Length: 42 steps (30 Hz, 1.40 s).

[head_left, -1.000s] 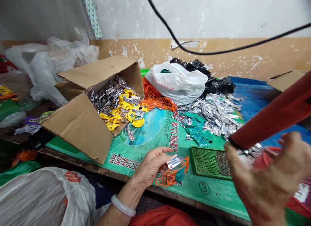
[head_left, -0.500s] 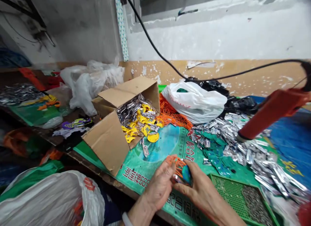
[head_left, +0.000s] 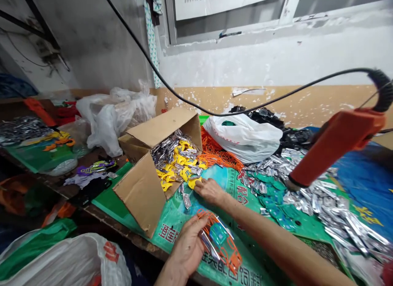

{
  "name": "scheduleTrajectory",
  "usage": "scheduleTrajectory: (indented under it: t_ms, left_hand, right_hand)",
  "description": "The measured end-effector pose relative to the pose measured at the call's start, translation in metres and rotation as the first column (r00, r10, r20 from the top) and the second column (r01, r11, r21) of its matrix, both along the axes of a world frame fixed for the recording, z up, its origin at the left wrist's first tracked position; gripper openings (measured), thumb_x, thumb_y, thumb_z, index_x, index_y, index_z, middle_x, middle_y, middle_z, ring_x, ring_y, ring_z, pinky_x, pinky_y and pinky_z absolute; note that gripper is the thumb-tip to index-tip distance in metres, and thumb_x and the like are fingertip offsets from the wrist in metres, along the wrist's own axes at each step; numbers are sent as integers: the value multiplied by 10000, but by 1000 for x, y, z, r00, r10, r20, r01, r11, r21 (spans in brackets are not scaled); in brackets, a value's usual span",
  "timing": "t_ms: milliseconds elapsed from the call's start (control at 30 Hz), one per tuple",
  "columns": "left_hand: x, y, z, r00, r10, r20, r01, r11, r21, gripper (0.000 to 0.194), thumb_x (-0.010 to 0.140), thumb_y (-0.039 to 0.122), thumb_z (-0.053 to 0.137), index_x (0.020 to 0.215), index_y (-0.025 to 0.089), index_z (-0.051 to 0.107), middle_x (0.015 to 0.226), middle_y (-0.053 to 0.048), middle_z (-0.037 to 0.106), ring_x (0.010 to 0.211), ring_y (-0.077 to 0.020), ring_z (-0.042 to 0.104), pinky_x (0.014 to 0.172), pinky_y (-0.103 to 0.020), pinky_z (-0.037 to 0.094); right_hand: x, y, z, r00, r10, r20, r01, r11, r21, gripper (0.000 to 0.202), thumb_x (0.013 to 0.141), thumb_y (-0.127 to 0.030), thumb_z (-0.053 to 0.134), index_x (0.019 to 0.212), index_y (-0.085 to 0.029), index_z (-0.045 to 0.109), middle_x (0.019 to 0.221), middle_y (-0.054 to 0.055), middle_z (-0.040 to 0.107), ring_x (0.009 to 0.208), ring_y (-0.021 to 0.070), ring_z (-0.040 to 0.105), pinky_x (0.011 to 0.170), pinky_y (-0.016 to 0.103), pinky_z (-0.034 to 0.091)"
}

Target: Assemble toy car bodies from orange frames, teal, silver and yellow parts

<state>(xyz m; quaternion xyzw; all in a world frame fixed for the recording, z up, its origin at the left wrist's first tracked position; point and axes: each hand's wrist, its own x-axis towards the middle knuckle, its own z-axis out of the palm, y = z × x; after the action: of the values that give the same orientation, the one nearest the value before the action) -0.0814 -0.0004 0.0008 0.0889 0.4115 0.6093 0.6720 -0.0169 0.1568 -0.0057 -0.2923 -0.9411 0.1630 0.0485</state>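
Note:
My left hand (head_left: 188, 241) is closed around an orange plastic frame (head_left: 235, 257) that carries a green plastic piece (head_left: 218, 234) and shiny silver metal strips (head_left: 210, 247). It hangs over the near edge of the green printed sheet (head_left: 172, 212). My right hand (head_left: 210, 191) reaches across to the mouth of the cardboard box (head_left: 144, 191), its fingertips pinching the edge of a yellow plastic piece (head_left: 193, 182). More yellow pieces (head_left: 167, 175) and silver metal parts (head_left: 166, 148) spill from the box. One silver part (head_left: 186, 200) lies just left of this hand.
A red-orange tool (head_left: 334, 148) hangs at right from a black cable (head_left: 190, 101), above heaped silver strips (head_left: 322, 200) and green pieces (head_left: 273, 187). Behind are orange frames (head_left: 221, 157) and a white plastic bag (head_left: 245, 138). A green basket (head_left: 325, 249) is partly behind my right arm.
My right hand has left the orange frame and moved forward to the yellow pieces by the box. My left hand keeps the frame, now tilted and more visible. The view has shifted slightly upward.

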Motion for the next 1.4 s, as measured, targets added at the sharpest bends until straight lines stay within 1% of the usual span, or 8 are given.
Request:
scheduleTrajectory:
  t_ms: [200,433,533,700,833,900,1167,1400]
  left_hand:
    - [-20,0,-1,999,-36,-36,38,998,57,208,648,117,690,854,122,711,887,-74,725,757,-172,646,710,-279,526]
    - [-10,10,8,990,-76,-119,92,987,135,265,712,143,674,976,136,702,1004,-88,717,950,-208,642,839,-275,482]
    - [9,13,14,971,-170,-169,202,961,191,274,739,158,648,1009,129,689,1010,-96,712,950,-228,646,818,-287,480]
    - [30,13,22,948,-191,-256,252,939,232,386,724,91,597,1100,143,670,1040,-73,705,1022,-218,620,900,-285,445]
    - [34,12,26,936,-231,-265,298,921,250,377,753,121,624,1126,154,664,1091,-86,694,1042,-229,610,889,-290,452]
    - [34,12,28,935,-266,-234,322,913,249,388,746,121,631,1132,149,664,1102,-101,690,1038,-238,613,863,-289,465]
    - [35,13,33,880,-347,-324,434,865,251,405,814,138,578,1215,164,626,1124,-96,689,1006,-207,629,893,-304,465]
    - [36,8,40,629,-292,-721,574,800,177,415,874,151,492,1272,224,585,1153,-43,691,945,-173,647,901,-313,487]
  right_hand:
    - [15,-5,17,978,-94,-188,51,973,-226,181,908,-165,475,1019,-134,615,975,52,654,863,145,624,778,325,521]
    - [73,-28,38,851,-432,-299,200,792,-576,287,749,-114,333,801,-138,614,643,8,605,464,91,517,463,214,461]
    - [83,-46,34,762,-563,-319,294,740,-605,258,771,-185,365,845,-149,610,665,12,601,510,117,534,489,240,462]
    - [90,-82,32,614,-687,-387,433,704,-563,460,883,-480,384,1114,-133,578,966,107,638,853,213,594,760,363,481]
    - [103,-101,33,674,-591,-443,343,782,-521,493,752,-499,642,1112,-162,629,1062,99,620,950,238,569,827,379,462]
    - [111,-105,32,673,-584,-454,290,773,-564,493,728,-452,691,1129,-172,635,1073,93,611,937,226,567,811,370,466]
    - [130,-107,23,515,-781,-353,-53,381,-923,700,515,-210,843,1173,-215,602,985,31,666,817,173,610,732,322,500]
    - [143,-110,12,424,-809,-408,-261,322,-910,634,483,-173,877,1062,-242,629,1014,31,676,981,200,618,862,340,490]
